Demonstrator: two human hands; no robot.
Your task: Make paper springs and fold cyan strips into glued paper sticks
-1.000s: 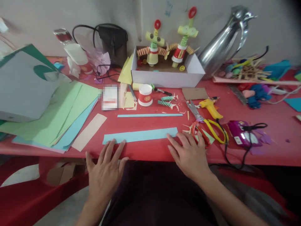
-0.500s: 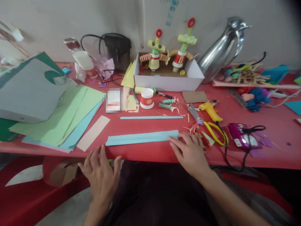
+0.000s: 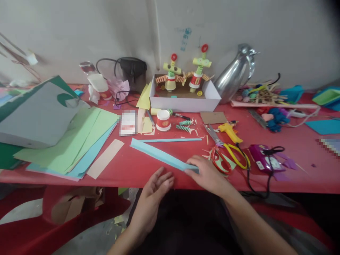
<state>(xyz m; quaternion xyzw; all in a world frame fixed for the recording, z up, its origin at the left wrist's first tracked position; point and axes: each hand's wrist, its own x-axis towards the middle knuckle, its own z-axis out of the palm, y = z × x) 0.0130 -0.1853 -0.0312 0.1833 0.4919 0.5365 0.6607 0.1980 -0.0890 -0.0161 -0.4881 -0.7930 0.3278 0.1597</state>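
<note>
My right hand [image 3: 205, 174] pinches the near right end of a light blue paper strip [image 3: 156, 153], which has a lengthwise crease and slants up to the far left. Just below the strip, my left hand [image 3: 156, 187] is at the table's front edge, fingers apart and holding nothing. Behind the strip lies a narrower blue paper strip [image 3: 175, 140], partly covered at its left end. A pink-beige paper strip [image 3: 105, 158] rests flat farther left. To the right of my right hand are red-handled scissors [image 3: 222, 166] and yellow-handled scissors [image 3: 240, 161].
Green paper sheets [image 3: 71, 136] are stacked at left. A paper cup [image 3: 163, 121] stands mid-table, before a white box [image 3: 183, 103] holding two paper robot figures. At right are a yellow glue gun [image 3: 230, 132], a purple power strip [image 3: 261, 159] with a cord, and a metal jug [image 3: 233, 74].
My right hand has taken hold of the wider blue strip's right end and turned the strip to a slant. My left hand has moved right, toward the strip's underside. The view has shifted slightly.
</note>
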